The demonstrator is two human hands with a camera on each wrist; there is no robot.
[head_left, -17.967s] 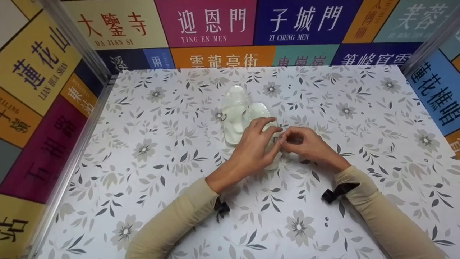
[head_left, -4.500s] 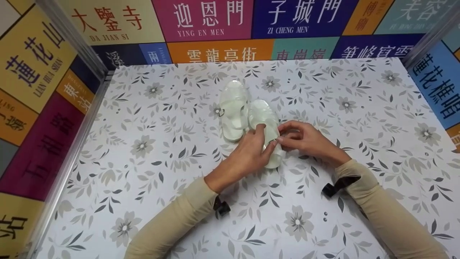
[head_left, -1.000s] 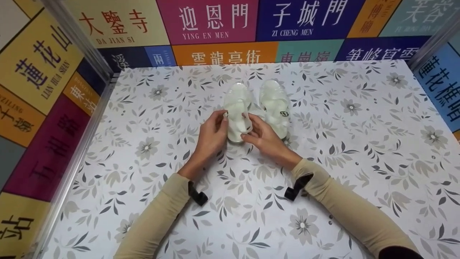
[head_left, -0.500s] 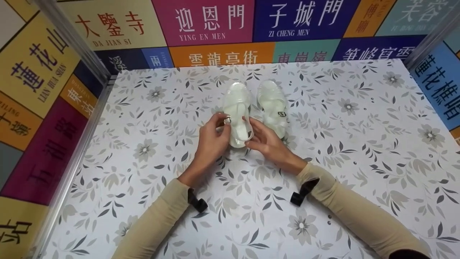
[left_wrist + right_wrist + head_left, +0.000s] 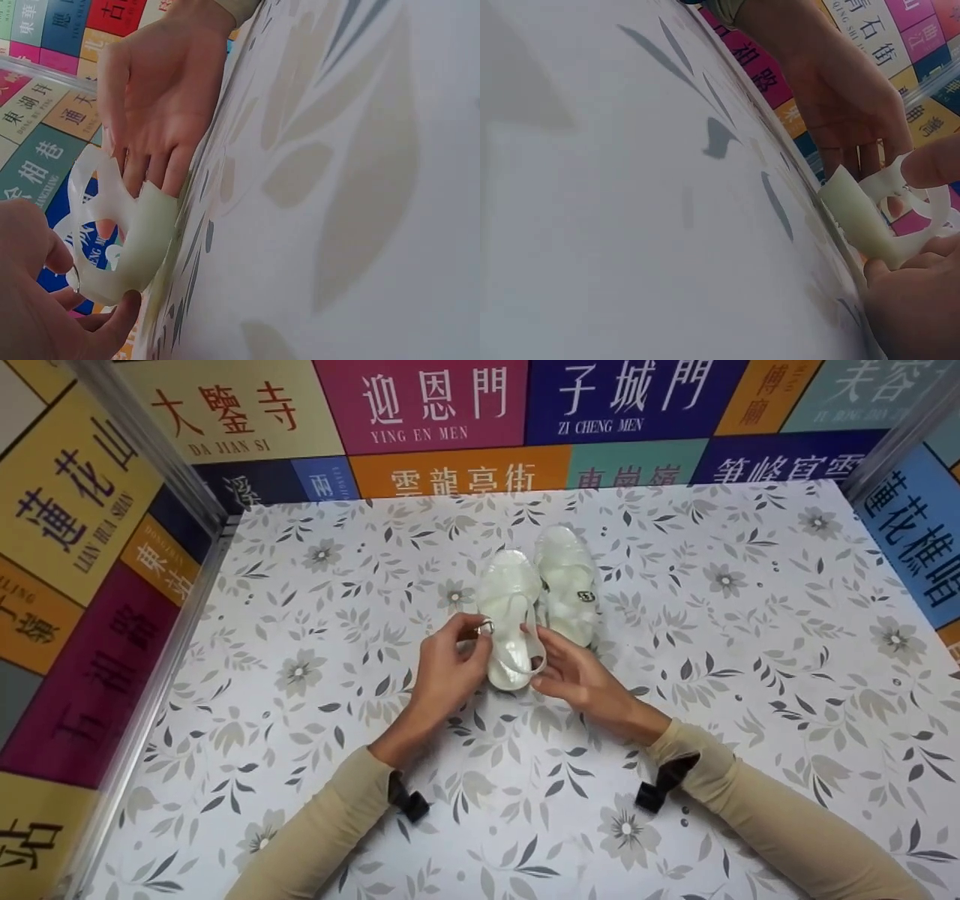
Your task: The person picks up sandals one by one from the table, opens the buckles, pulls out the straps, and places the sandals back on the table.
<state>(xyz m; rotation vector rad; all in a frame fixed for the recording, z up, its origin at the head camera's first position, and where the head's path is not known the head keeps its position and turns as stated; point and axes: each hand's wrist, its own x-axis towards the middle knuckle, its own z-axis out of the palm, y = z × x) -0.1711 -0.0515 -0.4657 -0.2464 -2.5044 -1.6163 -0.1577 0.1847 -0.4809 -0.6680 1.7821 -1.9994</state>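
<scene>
A pair of pale, translucent whitish sandals lies on the table. My left hand (image 5: 450, 664) grips the near-left sandal (image 5: 510, 574) at its left side, finger and thumb at the small metal buckle (image 5: 487, 627). My right hand (image 5: 581, 679) holds the same sandal's right side, its fingers at the loose-looking heel strap (image 5: 514, 666). In the left wrist view the curved heel of the sandal (image 5: 150, 240) stands between both hands. The other sandal (image 5: 566, 559), with a dark mark on its insole, lies just to the right, untouched.
The table (image 5: 337, 810) has a white cover printed with grey flowers and leaves. Colourful panels with Chinese lettering (image 5: 435, 405) rise behind it and on both sides. Black wrist-camera mounts (image 5: 660, 784) hang from the sleeves.
Both hands have left the right sandal, which now lies straighter and farther back. They hold the left sandal, and over the last second it has come nearer and slightly to the right.
</scene>
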